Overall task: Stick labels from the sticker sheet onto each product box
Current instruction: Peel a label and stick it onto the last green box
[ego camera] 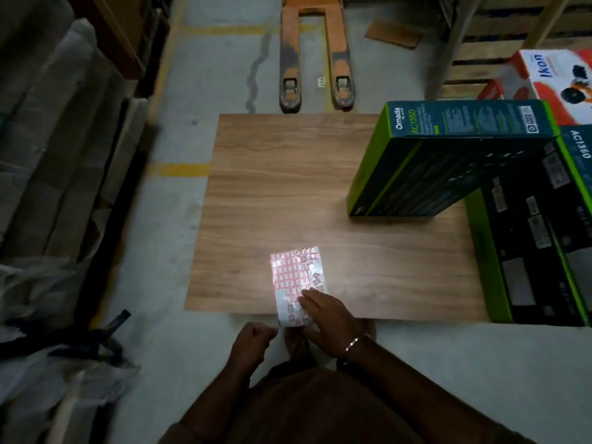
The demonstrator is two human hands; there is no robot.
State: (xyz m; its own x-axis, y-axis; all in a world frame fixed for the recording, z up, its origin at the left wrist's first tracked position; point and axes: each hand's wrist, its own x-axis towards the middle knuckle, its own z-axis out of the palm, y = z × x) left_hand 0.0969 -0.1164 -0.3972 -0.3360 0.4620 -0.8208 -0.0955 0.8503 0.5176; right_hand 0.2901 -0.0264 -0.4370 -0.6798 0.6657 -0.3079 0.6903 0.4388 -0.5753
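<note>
The sticker sheet (298,283) lies on the near edge of the bench (288,187), its long axis running away from the person, its near end hanging just past the edge. The right hand (326,318) rests on the sheet's near right part, fingers (309,299) flat and held together on the labels; whether a label is already lifted I cannot tell. The left hand (251,344) hovers just left of the sheet's near corner, curled into a loose fist, holding nothing visible.

The boxes lie ahead and to the right, so the right hand is nearer them. I count 2 green-and-black product boxes: the upright box (448,161) leans against the flat box (538,235). 1 white-and-red box (557,75) sits beyond them, off the bench. There is 1 sheet, partly used. A pallet jack (315,59) stands on the floor beyond.
</note>
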